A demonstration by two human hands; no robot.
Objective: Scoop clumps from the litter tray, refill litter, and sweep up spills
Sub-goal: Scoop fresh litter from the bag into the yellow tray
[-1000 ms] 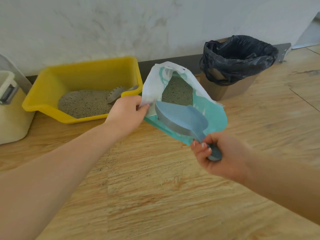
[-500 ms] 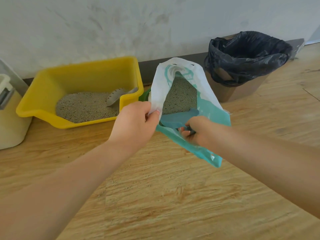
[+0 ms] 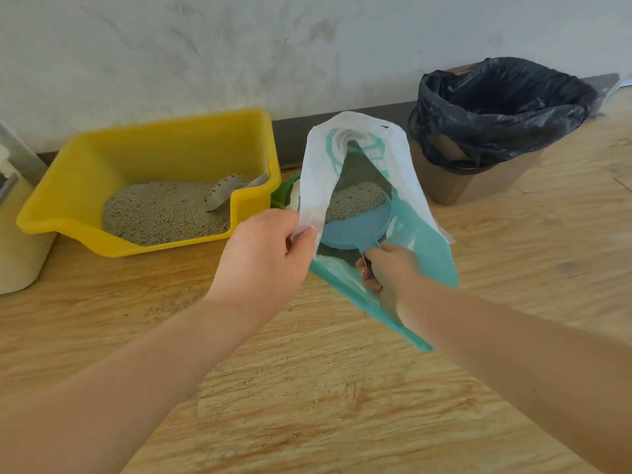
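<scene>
While the left hand [image 3: 265,258] pinches the bag [image 3: 420,254] rim, the right hand [image 3: 388,268] grips the scoop [image 3: 355,230] handle, mostly hidden; floor [image 3: 307,388] nearer lies open.

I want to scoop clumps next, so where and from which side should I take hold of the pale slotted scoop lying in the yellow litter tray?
Grip the pale slotted scoop by its handle end, which leans on the yellow plastic litter tray's right wall above the litter. Come from above on the right; its blade points down-left into the litter.
</scene>
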